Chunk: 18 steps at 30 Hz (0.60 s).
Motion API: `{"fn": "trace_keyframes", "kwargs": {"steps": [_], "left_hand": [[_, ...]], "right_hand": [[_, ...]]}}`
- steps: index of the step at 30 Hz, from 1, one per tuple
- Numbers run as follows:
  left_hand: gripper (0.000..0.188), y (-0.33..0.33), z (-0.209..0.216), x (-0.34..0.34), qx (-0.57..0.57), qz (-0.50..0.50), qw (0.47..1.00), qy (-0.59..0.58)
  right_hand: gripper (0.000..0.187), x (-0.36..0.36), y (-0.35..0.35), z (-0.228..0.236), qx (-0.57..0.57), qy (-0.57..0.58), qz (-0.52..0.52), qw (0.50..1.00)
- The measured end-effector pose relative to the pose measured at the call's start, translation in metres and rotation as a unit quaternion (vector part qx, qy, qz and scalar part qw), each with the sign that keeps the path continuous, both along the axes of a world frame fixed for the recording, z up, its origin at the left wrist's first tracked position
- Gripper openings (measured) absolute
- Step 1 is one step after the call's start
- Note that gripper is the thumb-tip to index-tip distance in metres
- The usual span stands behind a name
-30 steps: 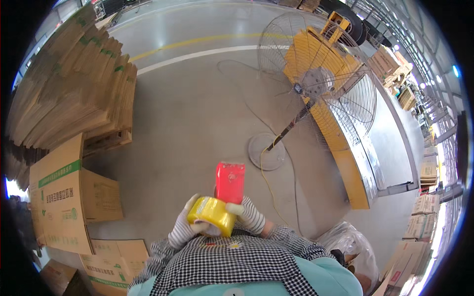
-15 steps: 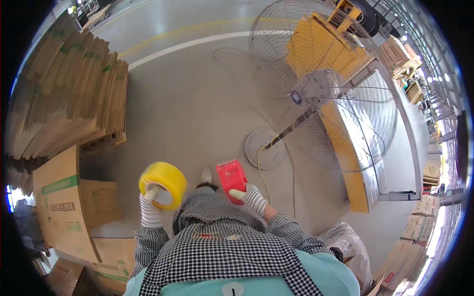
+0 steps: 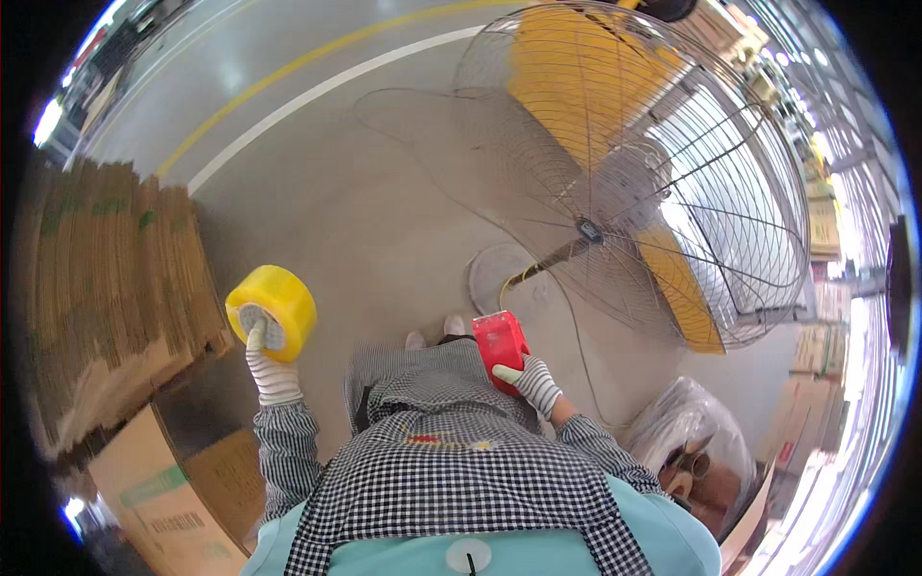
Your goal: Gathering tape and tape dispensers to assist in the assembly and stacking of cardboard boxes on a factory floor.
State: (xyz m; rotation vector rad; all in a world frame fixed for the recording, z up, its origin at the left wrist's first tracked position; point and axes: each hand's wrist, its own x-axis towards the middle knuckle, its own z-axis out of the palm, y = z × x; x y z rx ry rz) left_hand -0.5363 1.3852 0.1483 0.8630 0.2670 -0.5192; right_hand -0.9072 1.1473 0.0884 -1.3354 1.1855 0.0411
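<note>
My left hand (image 3: 274,372), in a white striped glove, holds up a wide roll of yellow packing tape (image 3: 291,298). Its fingers reach into the roll's core, and part of them is hidden there. At the front of my apron, my right hand (image 3: 534,384) is closed round a red tape dispenser (image 3: 500,338), the thumb lying across its near side. Roll and dispenser are well apart, with the checked apron (image 3: 451,432) between and below them.
A large caged fan (image 3: 590,230) stands ahead right on a round base (image 3: 490,278), its cable trailing over the floor. Flattened cardboard stacks (image 3: 125,288) and an open carton (image 3: 163,499) are at left. A clear plastic bag (image 3: 696,422) holding cardboard tubes sits at right.
My view has turned to the right, so the fan looks larger and nearer, and the cardboard stack sits lower. Both hands keep their hold; the left has swung outward with the tape roll.
</note>
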Motion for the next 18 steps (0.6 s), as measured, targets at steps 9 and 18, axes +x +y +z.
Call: {"fn": "trace_keyframes", "kwargs": {"steps": [9, 18], "left_hand": [[0.056, -0.067, -0.008, 0.075, -0.078, -0.09, 0.993, 0.016], [0.059, -0.067, -0.06, 0.114, 0.025, -0.037, 0.999, -0.022]], "right_hand": [[0.047, 0.063, -0.022, 0.021, -0.046, -0.068, -0.028, 0.996], [0.05, 0.087, -0.045, -0.005, -0.031, -0.078, -0.068, 0.994]]}}
